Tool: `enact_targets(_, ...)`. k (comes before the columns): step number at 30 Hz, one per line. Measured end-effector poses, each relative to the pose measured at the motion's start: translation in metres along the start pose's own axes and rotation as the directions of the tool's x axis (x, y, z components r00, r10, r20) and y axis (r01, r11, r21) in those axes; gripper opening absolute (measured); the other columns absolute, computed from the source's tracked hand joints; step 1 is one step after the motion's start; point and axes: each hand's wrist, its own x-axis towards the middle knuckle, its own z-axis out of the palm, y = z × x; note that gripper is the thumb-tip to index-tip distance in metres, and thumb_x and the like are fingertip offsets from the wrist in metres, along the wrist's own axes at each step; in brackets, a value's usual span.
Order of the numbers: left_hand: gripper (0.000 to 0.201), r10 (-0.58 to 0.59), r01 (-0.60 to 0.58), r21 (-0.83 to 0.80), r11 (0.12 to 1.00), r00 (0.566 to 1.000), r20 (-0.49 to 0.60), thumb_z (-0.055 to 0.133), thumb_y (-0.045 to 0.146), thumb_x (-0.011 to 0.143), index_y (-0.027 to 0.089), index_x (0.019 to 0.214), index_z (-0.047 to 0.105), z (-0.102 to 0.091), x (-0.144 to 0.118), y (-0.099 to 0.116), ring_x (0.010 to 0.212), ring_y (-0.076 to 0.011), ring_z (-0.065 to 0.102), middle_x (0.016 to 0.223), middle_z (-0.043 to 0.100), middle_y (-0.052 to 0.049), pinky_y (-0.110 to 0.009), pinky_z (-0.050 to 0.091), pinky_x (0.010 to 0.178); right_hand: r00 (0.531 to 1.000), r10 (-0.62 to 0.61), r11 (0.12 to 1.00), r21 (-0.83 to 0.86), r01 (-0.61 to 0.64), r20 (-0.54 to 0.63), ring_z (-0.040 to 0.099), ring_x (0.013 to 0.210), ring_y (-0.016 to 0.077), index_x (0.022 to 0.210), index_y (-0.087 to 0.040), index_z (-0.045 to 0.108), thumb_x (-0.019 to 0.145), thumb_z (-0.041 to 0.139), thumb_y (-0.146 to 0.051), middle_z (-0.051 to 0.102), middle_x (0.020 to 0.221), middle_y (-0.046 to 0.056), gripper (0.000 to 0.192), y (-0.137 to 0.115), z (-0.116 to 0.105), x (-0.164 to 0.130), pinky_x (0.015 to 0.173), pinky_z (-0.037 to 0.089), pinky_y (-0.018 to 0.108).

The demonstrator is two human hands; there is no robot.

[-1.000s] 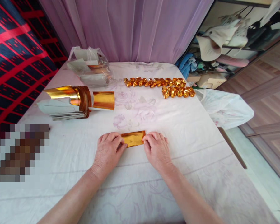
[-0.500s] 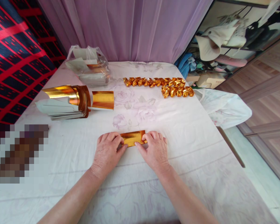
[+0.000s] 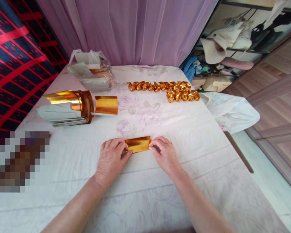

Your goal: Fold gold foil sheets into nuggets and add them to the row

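A folded strip of gold foil paper [image 3: 138,144] lies on the cloth-covered table between my hands. My left hand [image 3: 113,155] holds its left end, thumb at the lower edge and fingers curled at the upper. My right hand [image 3: 165,154] pinches the strip's right edge between thumb and forefinger. Farther off, folded gold paper pieces [image 3: 160,85] stand in two rows, the shorter one nearer me. To the left is a stack of foil sheets [image 3: 74,110], with one gold sheet [image 3: 106,105] at its right side.
A clear plastic bag of papers [image 3: 92,72] stands at the back left. A purple curtain [image 3: 126,32] hangs behind the table [image 3: 145,194]. Off the right edge are a white plastic bag [image 3: 235,111] and a shelf with hats [image 3: 214,50]. Red-and-dark checked cloth [image 3: 16,55] hangs at left.
My right hand has shifted slightly right, from the strip's lower right part to its right edge, uncovering more gold. My left hand stays on the left end.
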Motion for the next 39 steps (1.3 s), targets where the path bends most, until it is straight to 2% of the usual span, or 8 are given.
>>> enact_targets(6, 0.007, 0.004, -0.004, -0.007, 1.0, 1.0, -0.012, 0.065, 0.028, 0.085, 0.023, 0.08, 0.061, 0.0, 0.0, 0.001, 0.095, -0.0249, 0.059, 0.097, 0.066, -0.004, -0.042, 0.041, 0.086, 0.998, -0.064, 0.993, 0.094, 0.066, -0.017, 0.063, 0.087, 0.0184, 0.084, -0.023, 0.066, 0.086, 0.053, -0.014, 0.069, 0.089, 0.003, 0.016, 0.011, -0.001, 0.0, 0.081, 0.047, 0.034)
enact_targets(13, 0.009, 0.018, -0.017, 0.013, 1.0, 1.0, -0.015, 0.064, 0.028, 0.085, 0.023, 0.081, 0.06, 0.001, 0.0, -0.001, 0.095, -0.0253, 0.058, 0.097, 0.066, -0.005, -0.043, 0.041, 0.086, 0.979, -0.027, 0.989, 0.139, 0.056, -0.204, 0.064, 0.079, 0.0166, 0.095, -0.023, 0.063, 0.093, 0.045, -0.024, 0.068, 0.092, 0.006, 0.018, -0.005, -0.01, -0.007, 0.07, 0.051, 0.029)
enact_targets(19, 0.009, 0.016, -0.016, 0.024, 1.0, 1.0, -0.009, 0.064, 0.029, 0.086, 0.022, 0.081, 0.06, 0.001, 0.0, 0.0, 0.094, -0.0256, 0.058, 0.096, 0.065, -0.005, -0.042, 0.041, 0.085, 0.976, -0.209, 0.976, 0.046, 0.211, -0.057, 0.063, 0.077, 0.0156, 0.088, -0.022, 0.064, 0.094, 0.049, -0.018, 0.068, 0.084, 0.003, 0.016, -0.022, 0.003, 0.002, 0.07, 0.049, 0.026)
enact_targets(22, 0.008, 0.028, -0.027, 0.037, 0.999, 1.0, -0.014, 0.064, 0.028, 0.087, 0.022, 0.082, 0.061, 0.001, 0.0, 0.0, 0.093, -0.0255, 0.057, 0.097, 0.065, -0.005, -0.042, 0.042, 0.085, 0.984, -0.175, 0.984, -0.03, 0.174, -0.028, 0.062, 0.073, 0.016, 0.082, -0.022, 0.064, 0.091, 0.054, -0.014, 0.066, 0.078, 0.001, 0.016, -0.02, 0.012, 0.006, 0.069, 0.046, 0.027)
enact_targets(26, 0.008, 0.1, -0.093, 0.101, 0.991, 0.993, -0.064, 0.058, 0.024, 0.091, 0.021, 0.087, 0.065, -0.003, -0.006, 0.001, 0.09, -0.0245, 0.057, 0.099, 0.065, -0.006, -0.04, 0.042, 0.083, 0.988, -0.145, 0.985, -0.098, 0.14, -0.047, 0.061, 0.081, 0.018, 0.083, -0.021, 0.065, 0.088, 0.06, -0.016, 0.066, 0.085, 0.003, 0.009, -0.018, 0.014, 0.004, 0.074, 0.045, 0.029)
enact_targets(30, 0.018, 0.271, -0.241, 0.23, 0.943, 0.956, -0.11, 0.05, 0.021, 0.095, 0.02, 0.101, 0.067, -0.005, -0.021, 0.011, 0.08, -0.0231, 0.056, 0.093, 0.065, -0.007, -0.039, 0.041, 0.076, 0.994, -0.097, 0.977, -0.197, 0.083, -0.059, 0.06, 0.084, 0.0205, 0.083, -0.022, 0.066, 0.086, 0.066, -0.022, 0.066, 0.086, 0.003, 0.003, -0.019, 0.012, 0.0, 0.075, 0.042, 0.032)
enact_targets(33, 0.025, 0.381, -0.354, 0.258, 0.899, 0.922, -0.063, 0.052, 0.019, 0.093, 0.018, 0.115, 0.065, -0.002, -0.028, 0.023, 0.072, -0.0207, 0.054, 0.079, 0.061, -0.004, -0.037, 0.04, 0.072, 0.995, -0.077, 0.978, -0.2, 0.064, -0.056, 0.059, 0.085, 0.0196, 0.083, -0.023, 0.066, 0.087, 0.065, -0.023, 0.066, 0.088, 0.002, 0.004, -0.02, 0.013, 0.0, 0.076, 0.04, 0.032)
enact_targets(39, 0.034, 0.289, -0.293, 0.288, 0.912, 0.956, 0.056, 0.057, 0.029, 0.091, 0.017, 0.122, 0.065, 0.006, -0.02, 0.038, 0.08, -0.0243, 0.058, 0.084, 0.062, -0.006, -0.041, 0.042, 0.077, 0.997, -0.054, 0.983, -0.18, 0.044, -0.047, 0.059, 0.086, 0.0195, 0.083, -0.023, 0.066, 0.088, 0.064, -0.023, 0.067, 0.09, 0.003, 0.005, -0.02, 0.013, 0.001, 0.077, 0.039, 0.032)
